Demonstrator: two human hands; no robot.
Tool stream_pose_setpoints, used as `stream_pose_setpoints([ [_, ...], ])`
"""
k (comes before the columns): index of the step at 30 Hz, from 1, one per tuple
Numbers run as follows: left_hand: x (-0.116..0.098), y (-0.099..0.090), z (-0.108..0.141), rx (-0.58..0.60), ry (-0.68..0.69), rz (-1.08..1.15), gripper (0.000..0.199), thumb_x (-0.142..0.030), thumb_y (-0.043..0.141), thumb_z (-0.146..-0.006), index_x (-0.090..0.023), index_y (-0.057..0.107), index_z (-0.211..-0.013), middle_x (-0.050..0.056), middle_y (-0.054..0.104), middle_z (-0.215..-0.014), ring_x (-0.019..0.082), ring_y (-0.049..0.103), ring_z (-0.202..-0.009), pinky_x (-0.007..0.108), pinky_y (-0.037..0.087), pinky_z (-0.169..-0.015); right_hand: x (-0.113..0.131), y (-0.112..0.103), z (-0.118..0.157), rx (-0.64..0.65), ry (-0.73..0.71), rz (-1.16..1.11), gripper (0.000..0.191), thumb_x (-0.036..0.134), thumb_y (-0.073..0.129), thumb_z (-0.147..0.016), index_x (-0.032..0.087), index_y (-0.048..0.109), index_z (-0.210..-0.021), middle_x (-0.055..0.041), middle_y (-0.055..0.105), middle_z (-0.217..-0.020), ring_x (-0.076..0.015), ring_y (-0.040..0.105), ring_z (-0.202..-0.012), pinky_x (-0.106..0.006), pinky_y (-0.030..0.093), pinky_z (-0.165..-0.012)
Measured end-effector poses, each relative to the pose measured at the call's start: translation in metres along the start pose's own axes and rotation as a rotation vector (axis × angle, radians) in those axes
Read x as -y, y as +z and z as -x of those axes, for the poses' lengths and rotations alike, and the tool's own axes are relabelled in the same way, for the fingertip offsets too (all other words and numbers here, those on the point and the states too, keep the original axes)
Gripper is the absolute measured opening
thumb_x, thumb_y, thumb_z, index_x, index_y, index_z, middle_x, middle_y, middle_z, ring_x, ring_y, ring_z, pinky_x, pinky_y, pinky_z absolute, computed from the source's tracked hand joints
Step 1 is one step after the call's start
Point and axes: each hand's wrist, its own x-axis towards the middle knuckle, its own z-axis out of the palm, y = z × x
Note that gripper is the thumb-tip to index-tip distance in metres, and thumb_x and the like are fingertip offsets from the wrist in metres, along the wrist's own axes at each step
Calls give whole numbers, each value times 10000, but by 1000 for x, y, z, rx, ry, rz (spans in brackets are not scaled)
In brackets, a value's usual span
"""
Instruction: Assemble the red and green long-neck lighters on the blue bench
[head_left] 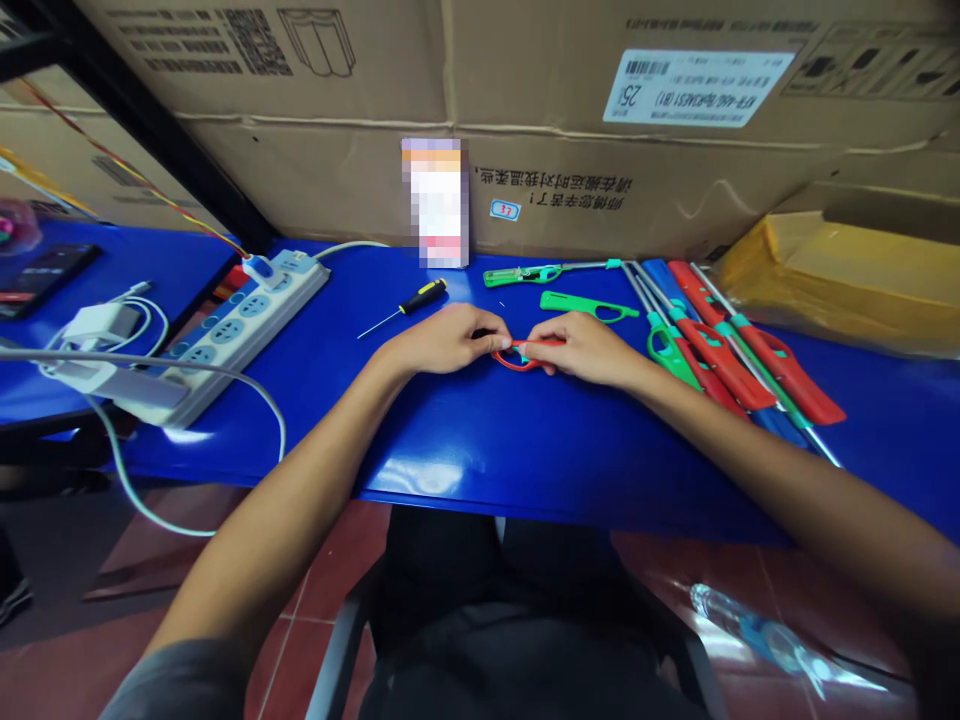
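Low over the blue table, my left hand (450, 338) and my right hand (583, 348) face each other, fingers closed. Between them is a red lighter handle (516, 364) with a loop-shaped trigger guard and a bit of green inside. My left fingers pinch its left end; the right fingers grip its other end, hiding most of it. Just beyond lie an opened green lighter (517, 274) with a metal rod and a loose green handle shell (585, 304). Left of my left hand rests a screwdriver (424, 296) with a black and yellow handle.
Several red, green and blue long-neck lighters (750, 365) lie piled at the right, near my right forearm. A white power strip (251, 325) and cables are at the left. A cardboard box (555, 110) walls the back, with a pixelated upright item (436, 205) before it.
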Motion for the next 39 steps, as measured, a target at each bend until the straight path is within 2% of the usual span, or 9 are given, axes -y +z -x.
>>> stream_pose_setpoints([
  [5, -3, -3, 0, 14, 13, -56, 427, -449, 540, -1120, -146, 829, -1038, 48, 780, -860, 174, 672, -746, 293, 471, -702, -2, -6, -6, 88, 63, -132, 406, 550, 694, -967, 201, 785, -781, -12, 684, -631, -125, 498, -529, -319, 350, -570],
  [8, -6, -6, 3, 13, 71, -92, 435, -432, 508, -1144, -158, 845, -1116, 78, 836, -1015, 209, 738, -878, 330, 539, -822, -1, -9, -9, 99, 105, -201, 382, 511, 710, -945, 202, 752, -725, -7, 652, -600, -119, 465, -497, -317, 331, -534],
  [11, -11, -6, 8, 12, 130, -189, 373, -375, 629, -1091, -205, 799, -1376, 84, 843, -1257, 258, 752, -1107, 377, 562, -994, 0, -13, -10, 117, 159, -267, 326, 463, 725, -923, 202, 754, -730, -5, 638, -586, -118, 446, -473, -312, 294, -493],
  [13, -13, -3, 10, -17, 141, -296, 476, -346, 735, -1031, -214, 743, -1488, 94, 825, -1297, 285, 729, -1175, 401, 565, -1039, 0, -15, -11, 133, 186, -303, 323, 456, 734, -907, 201, 743, -708, -4, 615, -563, -117, 434, -463, -306, 264, -468],
  [16, -14, 9, 10, -104, 172, -425, 449, -362, 771, -1038, -154, 763, -1436, 143, 793, -1287, 310, 719, -1202, 442, 570, -1088, 0, -16, -13, 142, 215, -340, 366, 451, 744, -882, 202, 687, -620, -6, 569, -522, -112, 420, -449, -296, 247, -438],
  [24, 4, 45, 19, -432, 163, -610, 322, -308, 642, -1133, -155, 776, -1384, 122, 856, -1188, 269, 804, -1046, 393, 637, -919, -3, -20, -23, 199, 313, -402, 307, 466, 801, -857, 205, 765, -701, -20, 601, -553, -110, 411, -426, -291, 240, -394],
  [30, 13, 49, 17, -475, 271, -660, 346, -321, 556, -1177, -154, 785, -1374, 113, 868, -1185, 256, 814, -1023, 395, 647, -905, 2, -22, -21, 199, 331, -373, 331, 483, 791, -876, 204, 755, -702, -14, 559, -512, -108, 388, -418, -288, 245, -371],
  [35, 12, 48, 16, -454, 272, -674, 366, -329, 534, -1181, -152, 786, -1377, 127, 865, -1174, 258, 811, -1025, 410, 651, -919, 0, -22, -19, 217, 267, -360, 386, 548, 780, -908, 212, 749, -722, -26, 578, -521, -126, 400, -428, -313, 258, -372],
  [39, 10, 48, 16, -438, 255, -671, 359, -321, 534, -1179, -164, 786, -1382, 130, 865, -1194, 255, 812, -1041, 415, 654, -931, 3, -21, -17, 189, 289, -346, 328, 497, 762, -924, 216, 780, -755, -34, 619, -569, -138, 426, -451, -342, 276, -414],
])
